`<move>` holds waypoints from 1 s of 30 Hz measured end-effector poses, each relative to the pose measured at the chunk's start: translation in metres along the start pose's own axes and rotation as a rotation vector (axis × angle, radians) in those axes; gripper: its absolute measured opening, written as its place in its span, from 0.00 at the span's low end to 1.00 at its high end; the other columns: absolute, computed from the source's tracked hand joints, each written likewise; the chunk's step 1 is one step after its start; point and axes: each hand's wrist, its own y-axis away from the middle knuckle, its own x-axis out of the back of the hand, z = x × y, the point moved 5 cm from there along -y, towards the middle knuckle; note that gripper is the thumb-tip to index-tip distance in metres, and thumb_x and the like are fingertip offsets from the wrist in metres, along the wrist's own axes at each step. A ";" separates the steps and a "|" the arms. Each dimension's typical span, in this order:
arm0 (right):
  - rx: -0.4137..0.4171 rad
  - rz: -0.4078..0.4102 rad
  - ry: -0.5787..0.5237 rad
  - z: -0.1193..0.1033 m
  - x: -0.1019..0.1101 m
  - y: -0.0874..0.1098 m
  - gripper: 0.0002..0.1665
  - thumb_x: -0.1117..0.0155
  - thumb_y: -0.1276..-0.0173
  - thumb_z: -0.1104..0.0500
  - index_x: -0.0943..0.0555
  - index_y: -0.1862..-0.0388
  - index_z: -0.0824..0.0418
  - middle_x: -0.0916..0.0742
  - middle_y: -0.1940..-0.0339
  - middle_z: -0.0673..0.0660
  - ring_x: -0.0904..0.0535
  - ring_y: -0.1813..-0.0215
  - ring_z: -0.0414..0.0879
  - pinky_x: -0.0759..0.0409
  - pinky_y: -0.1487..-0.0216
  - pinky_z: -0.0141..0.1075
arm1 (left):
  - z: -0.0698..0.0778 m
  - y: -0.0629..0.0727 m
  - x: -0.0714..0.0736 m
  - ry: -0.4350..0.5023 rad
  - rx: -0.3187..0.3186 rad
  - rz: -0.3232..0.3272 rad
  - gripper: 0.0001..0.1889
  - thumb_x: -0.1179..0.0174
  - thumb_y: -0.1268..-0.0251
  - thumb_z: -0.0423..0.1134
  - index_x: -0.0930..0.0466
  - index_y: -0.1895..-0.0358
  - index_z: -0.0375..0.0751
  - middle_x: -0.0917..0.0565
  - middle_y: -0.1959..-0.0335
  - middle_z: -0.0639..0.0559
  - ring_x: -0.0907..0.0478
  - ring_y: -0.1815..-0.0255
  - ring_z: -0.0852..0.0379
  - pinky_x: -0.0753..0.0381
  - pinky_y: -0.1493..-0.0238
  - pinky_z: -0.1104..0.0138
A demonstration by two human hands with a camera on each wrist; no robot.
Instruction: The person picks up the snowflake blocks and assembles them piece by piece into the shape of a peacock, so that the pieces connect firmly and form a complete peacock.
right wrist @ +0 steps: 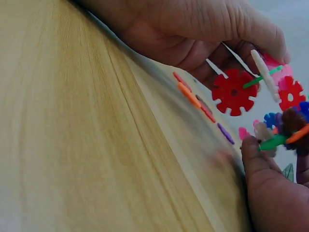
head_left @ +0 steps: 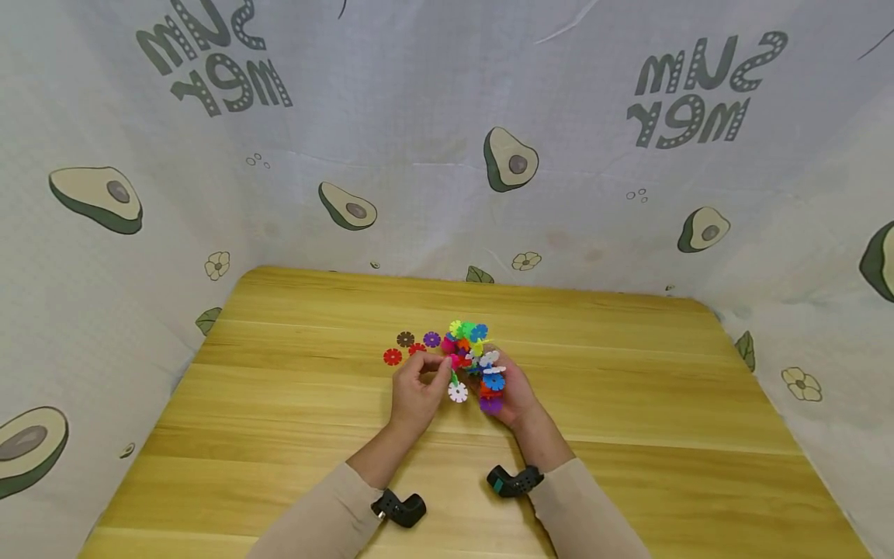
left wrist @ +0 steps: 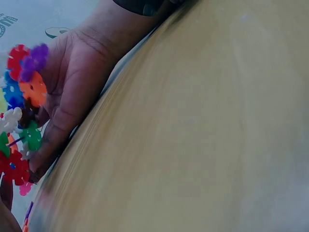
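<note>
A many-coloured cluster of interlocking notched plastic discs (head_left: 478, 348) is held up over the table between both hands. My right hand (head_left: 518, 392) grips it from the right side, its fingers partly hidden behind the discs. My left hand (head_left: 415, 392) pinches a pink disc (right wrist: 276, 72) between thumb and finger at the cluster's left side. A white disc (head_left: 457, 392) hangs low, close to the left fingertips. Blue (head_left: 493, 381) and purple discs (head_left: 491, 405) sit against the right palm. In the right wrist view a red disc (right wrist: 234, 93) joins a thin green one beneath the left hand.
Several loose discs lie on the wooden table (head_left: 314, 373) left of the cluster, among them a red disc (head_left: 393, 356), a brown disc (head_left: 405, 339) and a purple disc (head_left: 431, 339). A curtain printed with avocados (head_left: 512, 160) surrounds the table at the back and sides.
</note>
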 end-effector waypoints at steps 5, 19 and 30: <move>-0.066 0.077 0.008 0.003 0.006 -0.003 0.20 0.62 0.16 0.52 0.29 0.71 0.44 0.21 0.65 0.40 0.25 0.56 0.37 0.25 0.50 0.27 | 0.000 0.000 0.000 -0.012 -0.002 -0.005 0.02 0.32 0.37 0.28 0.17 0.65 0.35 0.12 0.68 0.43 0.14 0.68 0.50 0.10 0.63 0.64; -0.118 0.117 -0.119 0.002 0.009 -0.004 0.22 0.62 0.19 0.36 0.39 0.46 0.52 0.19 0.53 0.49 0.19 0.47 0.41 0.16 0.43 0.36 | 0.000 -0.001 0.001 -0.105 -0.057 0.003 0.03 0.30 0.36 0.33 0.15 0.66 0.41 0.13 0.69 0.47 0.16 0.67 0.50 0.12 0.64 0.68; -0.084 -0.065 -0.130 -0.004 0.001 0.002 0.20 0.71 0.17 0.41 0.35 0.47 0.52 0.20 0.47 0.49 0.20 0.41 0.41 0.19 0.35 0.36 | 0.001 -0.001 0.000 -0.146 -0.137 -0.012 0.03 0.27 0.39 0.35 0.12 0.67 0.42 0.14 0.71 0.49 0.20 0.68 0.52 0.19 0.70 0.64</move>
